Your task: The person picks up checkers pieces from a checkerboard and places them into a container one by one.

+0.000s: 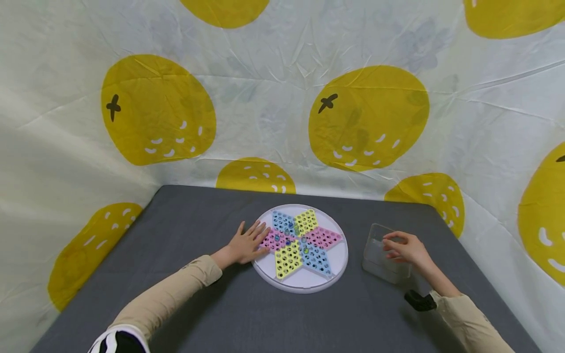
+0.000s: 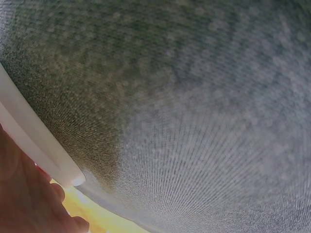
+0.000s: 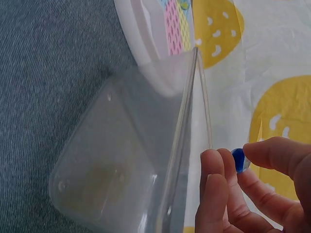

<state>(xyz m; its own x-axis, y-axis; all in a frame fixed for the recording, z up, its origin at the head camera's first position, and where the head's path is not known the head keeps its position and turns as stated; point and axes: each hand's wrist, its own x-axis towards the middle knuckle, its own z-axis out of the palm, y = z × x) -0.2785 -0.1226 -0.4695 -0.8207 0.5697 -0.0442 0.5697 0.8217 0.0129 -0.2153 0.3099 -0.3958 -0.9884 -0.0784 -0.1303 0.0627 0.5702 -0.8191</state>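
Observation:
A round white Chinese checkers board (image 1: 265,267) lies on the table, its star of blue, yellow and pink points full of holes. Several glass marbles (image 1: 288,242) sit near the star's middle. My left hand (image 1: 245,243) rests flat with spread fingers on the board's left edge; the left wrist view shows part of this hand (image 2: 29,194) beside the white rim. A blue and clear marble (image 3: 238,160) is pinched between thumb and fingers of my right hand (image 1: 407,248), held over the rim of a clear plastic box (image 1: 375,264). No marbles can be made out inside the box.
Dark grey cloth covers the table (image 1: 212,309). A white curtain (image 1: 265,117) with yellow fruit prints hangs behind and along the sides. A black strap (image 1: 420,301) is at my right wrist. The box stands right of the board, a short gap between them.

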